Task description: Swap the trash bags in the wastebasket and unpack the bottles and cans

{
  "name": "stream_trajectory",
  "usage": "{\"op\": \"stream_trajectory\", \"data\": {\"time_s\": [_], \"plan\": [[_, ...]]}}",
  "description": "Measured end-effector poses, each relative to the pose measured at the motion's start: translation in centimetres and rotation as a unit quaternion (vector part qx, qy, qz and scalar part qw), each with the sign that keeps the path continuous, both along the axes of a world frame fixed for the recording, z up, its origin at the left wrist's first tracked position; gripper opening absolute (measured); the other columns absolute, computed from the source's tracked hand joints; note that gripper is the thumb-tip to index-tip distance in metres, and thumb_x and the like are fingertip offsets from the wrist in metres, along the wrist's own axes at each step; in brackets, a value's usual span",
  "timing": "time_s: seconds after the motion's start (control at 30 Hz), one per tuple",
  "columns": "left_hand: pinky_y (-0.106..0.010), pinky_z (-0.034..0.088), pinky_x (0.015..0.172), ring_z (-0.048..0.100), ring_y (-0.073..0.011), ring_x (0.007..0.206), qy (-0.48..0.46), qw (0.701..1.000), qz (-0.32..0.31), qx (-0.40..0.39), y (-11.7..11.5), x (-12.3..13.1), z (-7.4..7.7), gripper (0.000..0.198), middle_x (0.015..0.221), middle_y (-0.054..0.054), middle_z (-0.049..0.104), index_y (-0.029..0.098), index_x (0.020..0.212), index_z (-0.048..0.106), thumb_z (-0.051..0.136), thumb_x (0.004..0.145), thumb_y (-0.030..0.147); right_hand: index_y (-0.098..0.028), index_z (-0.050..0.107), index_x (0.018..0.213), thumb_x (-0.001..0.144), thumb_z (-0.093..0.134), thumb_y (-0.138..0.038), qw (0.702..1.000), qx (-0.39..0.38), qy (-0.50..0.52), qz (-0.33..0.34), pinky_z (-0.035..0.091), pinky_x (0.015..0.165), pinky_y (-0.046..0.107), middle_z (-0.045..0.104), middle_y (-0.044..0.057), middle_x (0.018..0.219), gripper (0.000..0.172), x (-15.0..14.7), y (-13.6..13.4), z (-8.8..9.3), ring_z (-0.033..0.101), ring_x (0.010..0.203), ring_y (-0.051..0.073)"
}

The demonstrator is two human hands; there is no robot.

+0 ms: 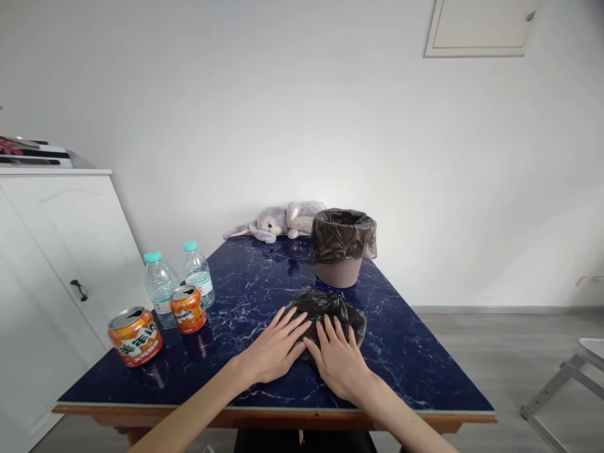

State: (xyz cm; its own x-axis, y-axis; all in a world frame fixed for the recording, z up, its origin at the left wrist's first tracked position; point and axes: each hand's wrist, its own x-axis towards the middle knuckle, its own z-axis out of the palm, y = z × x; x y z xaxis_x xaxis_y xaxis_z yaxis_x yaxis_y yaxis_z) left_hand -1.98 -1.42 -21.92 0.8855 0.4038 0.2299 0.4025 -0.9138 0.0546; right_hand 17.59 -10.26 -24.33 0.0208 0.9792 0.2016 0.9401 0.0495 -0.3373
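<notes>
Landmark: the grey-brown bin, upright on the blue marbled table, its dark liner folded down over the rim. Bunched black bag lies just on the near side of the bin; contents, if any, hidden. Left hand and right hand both open, palms down, fingers spread over the plastic, neither gripping; thumbs close together at the bag's near side. Left hand sits nearer than the bin and left of it; right hand almost straight in front. Step in hand, by my reading: pressing or steadying the bag against the tabletop. Any lift from this pose would call for fingers curling round the bunched plastic, since flat palms give no hold. Two orange cans, tops opened, stand well left of the bin and nearer; two turquoise-capped bottles also left, a little nearer than it. Plush toy lies behind the bin and to its left. Hands well apart from cans, bottles and toy.
</notes>
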Motion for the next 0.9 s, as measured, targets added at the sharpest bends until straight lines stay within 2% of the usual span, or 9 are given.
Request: {"op": "stream_trajectory", "data": {"time_s": [0.13,0.23,0.33,0.47,0.53,0.6,0.7,0.8,0.9], "plan": [[-0.051,0.029,0.133,0.027,-0.0272,0.162,0.022,0.998,0.000,-0.054,1.2,-0.9,0.2,0.059,0.173,0.001,0.034,0.037,0.170,0.026,0.037,0.113,0.051,-0.016,0.044,0.164,0.110,0.033,-0.059,1.000,0.021,0.007,0.008,0.020,0.129,0.068,0.032,0.016,0.172,0.071,0.9,-1.0,-1.5,0.025,0.162,0.040],[-0.046,0.033,0.131,0.029,-0.0266,0.161,0.017,0.998,-0.010,-0.056,1.3,-1.8,0.8,0.065,0.173,0.001,0.033,0.040,0.170,0.022,0.043,0.111,0.055,-0.019,0.044,0.165,0.109,0.034,-0.065,0.998,0.053,0.024,0.031,0.021,0.129,0.069,0.032,0.013,0.173,0.073,1.5,-2.5,-0.9,0.023,0.162,0.040],[-0.045,0.031,0.132,0.032,-0.0269,0.161,0.011,0.999,-0.010,-0.041,0.6,-2.8,1.5,0.069,0.172,0.000,0.037,0.038,0.170,0.026,0.049,0.108,0.058,-0.024,0.046,0.164,0.104,0.049,-0.066,0.990,0.111,0.011,0.091,0.017,0.131,0.071,0.035,0.009,0.173,0.073,2.0,-4.1,-0.1,0.019,0.163,0.040],[-0.055,0.025,0.134,0.036,-0.0309,0.159,-0.005,1.000,-0.006,-0.012,-1.1,-3.6,2.4,0.070,0.164,-0.003,0.053,0.032,0.165,0.042,0.058,0.103,0.060,-0.026,0.072,0.136,0.106,0.056,-0.036,0.982,0.142,0.019,0.124,0.027,0.131,0.065,0.069,0.009,0.146,0.036,2.6,-5.1,0.1,0.047,0.152,0.036],[-0.058,0.028,0.133,0.041,-0.0330,0.157,-0.012,1.000,0.005,-0.008,-1.6,-3.6,2.7,0.069,0.159,-0.006,0.058,0.029,0.160,0.049,0.061,0.101,0.060,-0.026,0.078,0.117,0.106,0.049,-0.024,0.981,0.146,0.051,0.121,0.034,0.129,0.060,0.078,0.007,0.129,0.031,2.9,-4.9,0.5,0.060,0.141,0.032],[-0.057,0.036,0.128,0.046,-0.0351,0.153,-0.015,1.000,0.018,-0.018,-1.8,-3.5,3.0,0.072,0.159,-0.008,0.059,0.027,0.158,0.051,0.065,0.097,0.063,-0.026,0.076,0.111,0.107,0.048,-0.027,0.978,0.135,0.104,0.118,0.042,0.123,0.055,0.080,0.007,0.123,0.029,3.3,-4.7,1.4,0.067,0.133,0.031],[-0.052,0.049,0.118,0.056,-0.0347,0.144,-0.031,0.997,0.025,-0.060,-1.7,-3.2,3.1,0.064,0.149,-0.008,0.067,0.028,0.150,0.060,0.067,0.097,0.061,-0.026,0.072,0.106,0.108,0.048,-0.041,0.968,0.068,0.214,0.112,0.058,0.093,0.041,0.081,0.005,0.108,0.028,4.3,-4.7,3.5,0.075,0.107,0.029],[-0.042,0.057,0.104,0.071,-0.0283,0.119,-0.070,0.990,0.028,-0.123,-1.8,-3.0,3.0,0.036,0.121,-0.006,0.079,0.028,0.125,0.076,0.055,0.106,0.052,-0.025,0.068,0.095,0.108,0.048,-0.052,0.949,0.039,0.295,0.101,0.052,0.074,0.032,0.077,0.002,0.089,0.036,5.7,-4.9,4.9,0.072,0.086,0.024],[-0.034,0.059,0.082,0.074,-0.0265,0.098,-0.118,0.972,0.104,-0.172,-2.2,-2.4,3.0,0.044,0.108,-0.006,0.080,0.027,0.118,0.077,0.049,0.107,0.059,-0.024,0.066,0.093,0.107,0.047,-0.058,0.940,0.062,0.326,0.082,0.049,0.072,0.029,0.075,0.003,0.090,0.042,7.0,-4.3,4.7,0.069,0.085,0.023]]}}
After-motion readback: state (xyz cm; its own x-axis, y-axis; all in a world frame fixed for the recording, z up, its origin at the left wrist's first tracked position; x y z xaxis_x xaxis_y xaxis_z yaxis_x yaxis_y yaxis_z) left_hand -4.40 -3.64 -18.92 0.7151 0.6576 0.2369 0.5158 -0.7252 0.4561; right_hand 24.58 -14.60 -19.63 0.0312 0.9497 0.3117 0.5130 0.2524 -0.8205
